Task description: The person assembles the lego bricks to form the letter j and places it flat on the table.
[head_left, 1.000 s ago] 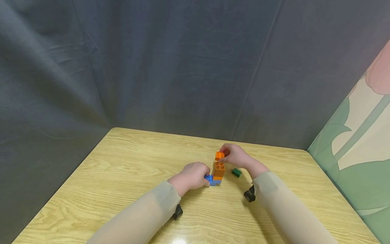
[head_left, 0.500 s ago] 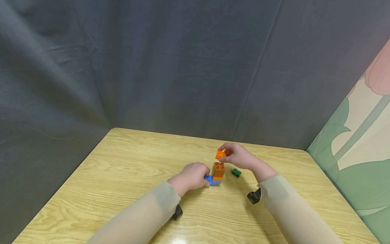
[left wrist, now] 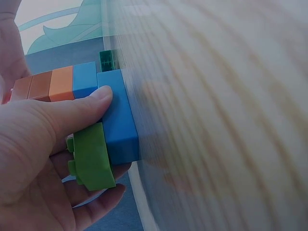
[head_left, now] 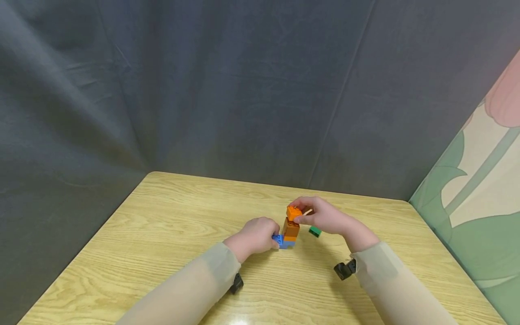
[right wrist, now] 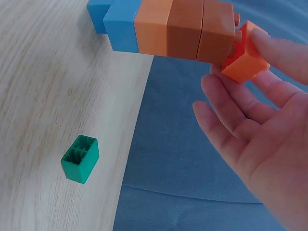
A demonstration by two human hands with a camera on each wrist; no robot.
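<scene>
A tower of building bricks stands on the table, with a long blue brick point(left wrist: 120, 120) at its base. Above that come a second blue brick point(right wrist: 121, 26), an orange brick point(right wrist: 152, 25) and two brown bricks point(right wrist: 185, 29). My left hand point(head_left: 256, 234) grips the base, thumb pressed on the long blue brick. A light green brick point(left wrist: 94, 156) shows beside it, next to the curled fingers. My right hand point(head_left: 325, 215) pinches another orange brick point(right wrist: 246, 53) between thumb and fingers. This brick sits tilted right at the studs of the top brown brick.
A dark green brick point(right wrist: 80, 159) lies on the table right of the tower, hollow underside showing. The wooden table point(head_left: 183, 216) ends at a dark curtain point(head_left: 243, 90) behind. A flower-patterned panel point(head_left: 479, 180) stands along the right side.
My right hand has drawn the loose orange brick back from behind the tower, then lowered it onto the top. My left hand has kept its place on the base.
</scene>
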